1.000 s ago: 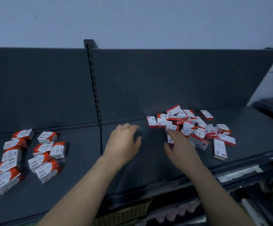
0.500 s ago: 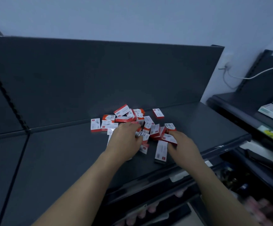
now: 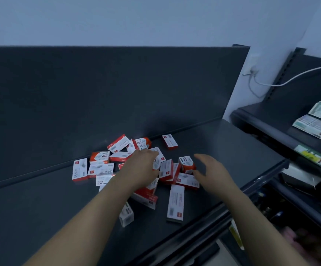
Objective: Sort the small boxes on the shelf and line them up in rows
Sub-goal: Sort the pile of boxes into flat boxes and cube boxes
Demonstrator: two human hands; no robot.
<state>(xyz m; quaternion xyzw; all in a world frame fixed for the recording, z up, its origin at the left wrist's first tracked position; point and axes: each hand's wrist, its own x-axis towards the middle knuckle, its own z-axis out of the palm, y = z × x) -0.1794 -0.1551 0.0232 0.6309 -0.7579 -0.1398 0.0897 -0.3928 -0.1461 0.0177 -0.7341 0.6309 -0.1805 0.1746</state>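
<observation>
Two bare hands reaching over a loose heap of small red-and-white boxes (image 3: 132, 169) on a dark shelf (image 3: 31, 217), roughly mid-shelf and close to the dark back panel (image 3: 117, 93). Left hand (image 3: 142, 167) down on the middle of the heap, fingers (image 3: 152, 153) curled over a small white box (image 3: 156, 162), seemingly gripping it, though hard to tell how firmly. Right hand (image 3: 213, 173) just right of the heap, fingers (image 3: 201, 156) spread and slightly bent, holding nothing, thumb near an orange-sided box (image 3: 186, 163) tilted at the pile's right edge. Boxes lying every way, none in rows: some flat, some propped on neighbours, several overlapping. One flat white-topped box (image 3: 79, 169) at the far left edge of the heap, just beside the others. One box (image 3: 169, 142) apart toward the back panel, red rim showing. One long box (image 3: 175, 202) flat toward the shelf's front edge, slightly apart from the pile. Another box (image 3: 126, 215) near the front, partly hidden under the left forearm. Off to the right, a second dark shelf (image 3: 270, 120) carrying pale green-and-white packets (image 3: 316, 120), well apart from the heap, with a white cable (image 3: 290, 79) hanging along the pale wall (image 3: 155, 20) behind
</observation>
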